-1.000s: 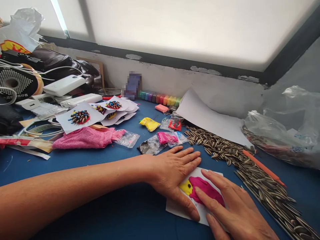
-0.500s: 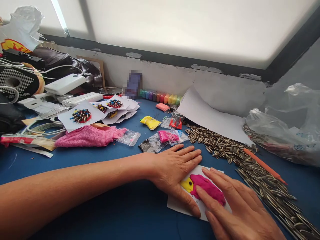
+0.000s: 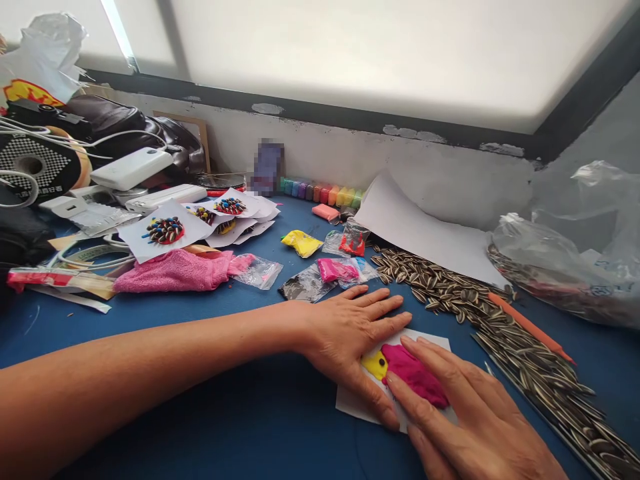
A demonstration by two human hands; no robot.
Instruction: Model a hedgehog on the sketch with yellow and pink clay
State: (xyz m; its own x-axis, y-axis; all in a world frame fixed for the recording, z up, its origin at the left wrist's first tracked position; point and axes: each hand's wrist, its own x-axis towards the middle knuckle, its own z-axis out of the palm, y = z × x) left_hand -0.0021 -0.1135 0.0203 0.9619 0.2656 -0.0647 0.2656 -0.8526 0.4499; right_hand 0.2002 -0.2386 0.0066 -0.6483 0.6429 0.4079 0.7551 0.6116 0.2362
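Note:
A small white paper card (image 3: 350, 402) lies on the blue tabletop, bearing magenta modelling clay (image 3: 413, 373) spread in a flat oval. At the oval's left end is a yellow clay patch (image 3: 371, 364) with a black dot on it. My left hand (image 3: 353, 343) lies flat with spread fingers, its thumb and fingers holding down the card's left side. Over the card's right side reaches my right hand (image 3: 475, 407). Its fingers are stretched out, one fingertip touching the lower left edge of the magenta clay. Part of the card is hidden beneath this hand.
Striped sunflower seeds (image 3: 530, 373) run along the right, with an orange tool (image 3: 530, 327) on them. Clay packets (image 3: 337, 269) lie beyond my left hand. Seed-decorated cards (image 3: 165, 230), a pink cloth (image 3: 173, 271) and white power banks (image 3: 133, 168) fill the left. A plastic bag (image 3: 575, 267) stands right.
My right fingertip has moved slightly left and up along the edge of the magenta clay. My left hand stays flat on the card, its fingers a little farther right.

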